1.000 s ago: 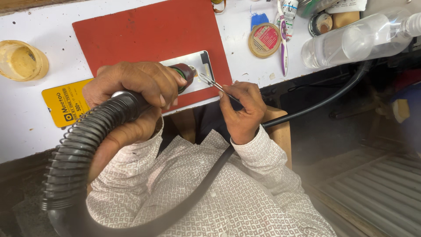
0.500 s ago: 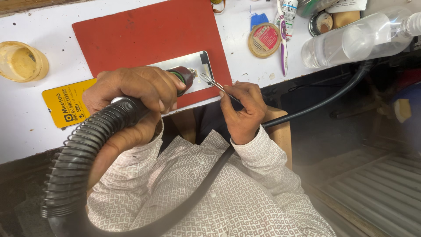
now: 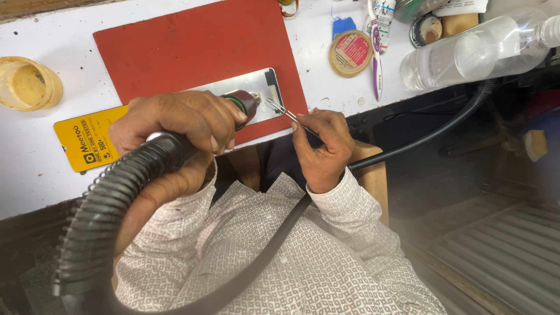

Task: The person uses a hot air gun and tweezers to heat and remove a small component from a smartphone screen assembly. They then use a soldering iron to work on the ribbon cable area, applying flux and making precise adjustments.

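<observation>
My left hand (image 3: 178,119) grips the handle of a hot-air tool (image 3: 240,103) whose thick ribbed black hose (image 3: 111,204) runs down over my forearm. Its nozzle points at the right end of a silvery phone-shaped panel (image 3: 256,81) lying on a red mat (image 3: 192,46). My right hand (image 3: 321,146) holds thin metal tweezers (image 3: 281,109), their tips touching the panel's right end just beside the nozzle.
A yellow card (image 3: 81,140) lies left of the mat and a yellowish jar (image 3: 26,84) at the far left. At the back right lie a round tin (image 3: 350,52), a purple toothbrush (image 3: 376,49) and a clear plastic bottle (image 3: 478,49). A black cable (image 3: 431,131) crosses my lap.
Almost nothing moved; the nozzle and the tweezer tips stay at the panel's right end, with only a slight shift of the hose.
</observation>
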The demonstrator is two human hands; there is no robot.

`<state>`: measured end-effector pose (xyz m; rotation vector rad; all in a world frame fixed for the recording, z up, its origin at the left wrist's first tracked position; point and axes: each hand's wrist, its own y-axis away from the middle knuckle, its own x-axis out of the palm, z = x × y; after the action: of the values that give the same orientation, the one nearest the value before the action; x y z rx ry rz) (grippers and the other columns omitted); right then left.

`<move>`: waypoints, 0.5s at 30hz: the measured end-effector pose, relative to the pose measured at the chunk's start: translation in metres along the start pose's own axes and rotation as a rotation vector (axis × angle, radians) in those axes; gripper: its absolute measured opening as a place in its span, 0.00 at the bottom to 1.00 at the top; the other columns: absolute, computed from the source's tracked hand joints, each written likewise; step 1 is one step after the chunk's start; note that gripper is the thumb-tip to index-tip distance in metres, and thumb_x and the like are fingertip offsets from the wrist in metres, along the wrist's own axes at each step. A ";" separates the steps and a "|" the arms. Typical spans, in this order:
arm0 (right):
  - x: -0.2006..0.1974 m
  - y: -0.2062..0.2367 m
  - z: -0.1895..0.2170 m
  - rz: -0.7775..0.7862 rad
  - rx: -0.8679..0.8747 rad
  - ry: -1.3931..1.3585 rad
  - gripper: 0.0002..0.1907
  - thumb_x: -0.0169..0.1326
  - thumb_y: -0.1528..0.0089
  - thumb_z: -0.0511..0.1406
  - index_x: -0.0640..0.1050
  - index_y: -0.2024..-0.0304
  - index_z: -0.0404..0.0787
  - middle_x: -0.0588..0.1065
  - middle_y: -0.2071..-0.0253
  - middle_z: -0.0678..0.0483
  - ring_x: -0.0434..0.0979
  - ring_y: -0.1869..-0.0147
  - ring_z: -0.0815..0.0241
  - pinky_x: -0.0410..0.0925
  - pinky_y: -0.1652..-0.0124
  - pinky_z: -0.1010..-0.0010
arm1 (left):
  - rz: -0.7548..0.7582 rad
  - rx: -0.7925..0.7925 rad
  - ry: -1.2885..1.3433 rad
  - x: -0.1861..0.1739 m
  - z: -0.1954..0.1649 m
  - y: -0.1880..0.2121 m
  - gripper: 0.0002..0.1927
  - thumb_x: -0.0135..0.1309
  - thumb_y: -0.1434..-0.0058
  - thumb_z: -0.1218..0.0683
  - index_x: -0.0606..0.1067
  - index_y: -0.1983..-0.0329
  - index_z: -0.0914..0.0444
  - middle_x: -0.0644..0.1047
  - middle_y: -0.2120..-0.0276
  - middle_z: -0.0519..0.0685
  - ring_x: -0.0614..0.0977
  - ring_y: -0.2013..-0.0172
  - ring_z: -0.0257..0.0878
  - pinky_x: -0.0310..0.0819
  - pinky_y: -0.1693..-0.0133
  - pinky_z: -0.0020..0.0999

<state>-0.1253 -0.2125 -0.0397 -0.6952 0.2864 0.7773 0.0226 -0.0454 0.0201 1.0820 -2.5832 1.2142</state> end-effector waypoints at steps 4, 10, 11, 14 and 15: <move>-0.001 0.001 0.000 0.001 -0.004 0.016 0.08 0.65 0.40 0.25 0.82 0.59 0.36 0.77 0.62 0.52 0.78 0.52 0.57 0.74 0.45 0.65 | 0.087 -0.087 -0.018 -0.004 -0.009 -0.003 0.18 0.60 0.35 0.43 0.72 0.70 0.60 0.77 0.78 0.48 0.82 0.74 0.38 0.84 0.55 0.45; 0.001 0.001 -0.001 -0.008 -0.014 0.010 0.08 0.65 0.40 0.25 0.82 0.59 0.36 0.77 0.62 0.52 0.78 0.53 0.58 0.75 0.44 0.64 | 0.151 -0.139 -0.059 -0.011 -0.019 -0.005 0.16 0.61 0.35 0.46 0.72 0.68 0.60 0.77 0.76 0.47 0.83 0.72 0.38 0.84 0.53 0.45; 0.001 0.001 -0.001 -0.010 -0.015 0.008 0.08 0.65 0.41 0.25 0.82 0.59 0.36 0.77 0.62 0.52 0.78 0.53 0.58 0.75 0.45 0.64 | 0.163 -0.143 -0.060 -0.012 -0.021 -0.005 0.15 0.61 0.35 0.46 0.72 0.68 0.60 0.77 0.76 0.47 0.83 0.72 0.38 0.84 0.52 0.45; 0.002 0.001 -0.001 -0.003 -0.014 0.000 0.08 0.65 0.41 0.24 0.82 0.59 0.36 0.77 0.63 0.52 0.77 0.54 0.58 0.75 0.46 0.65 | 0.156 -0.165 -0.081 -0.010 -0.024 -0.004 0.14 0.61 0.35 0.47 0.72 0.67 0.60 0.77 0.75 0.47 0.83 0.71 0.38 0.84 0.51 0.45; 0.002 0.001 -0.001 0.000 -0.012 -0.003 0.09 0.65 0.41 0.24 0.82 0.59 0.36 0.77 0.63 0.53 0.77 0.55 0.59 0.75 0.47 0.65 | 0.139 -0.175 -0.091 -0.008 -0.025 -0.002 0.14 0.61 0.35 0.48 0.72 0.67 0.60 0.77 0.75 0.47 0.83 0.71 0.38 0.84 0.51 0.45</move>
<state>-0.1246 -0.2118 -0.0417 -0.7056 0.2789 0.7804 0.0252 -0.0245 0.0354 0.9595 -2.8127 0.9603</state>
